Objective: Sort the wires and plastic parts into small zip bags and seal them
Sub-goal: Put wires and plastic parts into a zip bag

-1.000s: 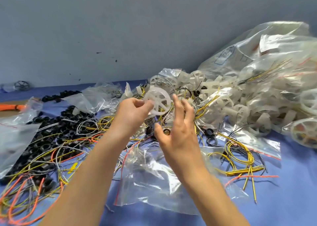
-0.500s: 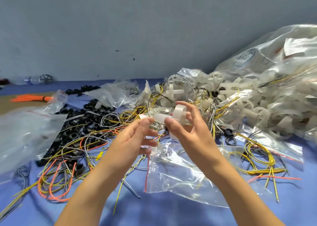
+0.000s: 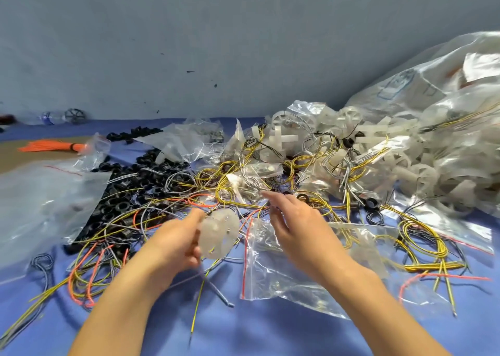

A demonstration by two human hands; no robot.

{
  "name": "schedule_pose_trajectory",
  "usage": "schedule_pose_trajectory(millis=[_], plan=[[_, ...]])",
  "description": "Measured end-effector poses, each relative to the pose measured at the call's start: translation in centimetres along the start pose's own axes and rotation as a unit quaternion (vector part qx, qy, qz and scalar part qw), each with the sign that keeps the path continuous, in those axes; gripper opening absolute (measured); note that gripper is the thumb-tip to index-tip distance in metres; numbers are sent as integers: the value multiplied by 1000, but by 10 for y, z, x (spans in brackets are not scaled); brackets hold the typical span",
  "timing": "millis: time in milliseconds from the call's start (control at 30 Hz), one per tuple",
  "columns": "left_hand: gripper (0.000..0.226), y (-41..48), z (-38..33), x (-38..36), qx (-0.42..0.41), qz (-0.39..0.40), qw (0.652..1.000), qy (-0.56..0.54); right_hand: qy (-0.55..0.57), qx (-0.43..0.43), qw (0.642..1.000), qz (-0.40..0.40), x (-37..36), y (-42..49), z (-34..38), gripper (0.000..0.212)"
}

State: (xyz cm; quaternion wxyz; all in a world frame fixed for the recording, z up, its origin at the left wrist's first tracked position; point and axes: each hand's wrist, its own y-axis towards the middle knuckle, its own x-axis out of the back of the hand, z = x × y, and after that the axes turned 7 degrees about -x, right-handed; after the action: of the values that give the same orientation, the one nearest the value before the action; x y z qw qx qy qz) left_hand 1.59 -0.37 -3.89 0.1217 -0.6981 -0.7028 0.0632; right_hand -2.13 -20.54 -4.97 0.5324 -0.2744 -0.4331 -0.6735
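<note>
My left hand [image 3: 177,240] grips a white plastic wheel [image 3: 219,234] low over the blue table, blurred by motion. My right hand [image 3: 295,220] hovers just right of the wheel with fingers spread and relaxed, holding nothing. Under the right hand lies a small clear zip bag [image 3: 273,271] with a red seal line. Yellow, orange and grey wires [image 3: 224,196] tangle across the middle of the table. A heap of white plastic wheels and cross parts [image 3: 351,152] lies behind the hands.
Black plastic rings [image 3: 130,190] cover the left-centre. A large clear bag [image 3: 40,201] lies at the left and a big bag of white parts [image 3: 446,128] at the right. An orange bundle [image 3: 54,147] sits far left. A grey wall stands behind.
The white wheel passed from my right hand to my left hand, and both hands dropped lower toward the table. My right hand let go and opened.
</note>
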Motion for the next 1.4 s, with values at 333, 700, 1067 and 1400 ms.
schedule_pose_trajectory(millis=[333,700,1067,1400], plan=[[23,-11,1,-18,7,148,989,-1,103,-48,993,40,3,10,-3,31],[21,-12,4,-32,30,137,989,-44,23,24,995,98,3,10,-5,54],[22,-11,7,-24,9,189,979,72,-40,48,998,32,15,7,-11,15],[22,-26,-12,-31,-87,354,930,44,5,107,994,-23,47,-6,34,8]])
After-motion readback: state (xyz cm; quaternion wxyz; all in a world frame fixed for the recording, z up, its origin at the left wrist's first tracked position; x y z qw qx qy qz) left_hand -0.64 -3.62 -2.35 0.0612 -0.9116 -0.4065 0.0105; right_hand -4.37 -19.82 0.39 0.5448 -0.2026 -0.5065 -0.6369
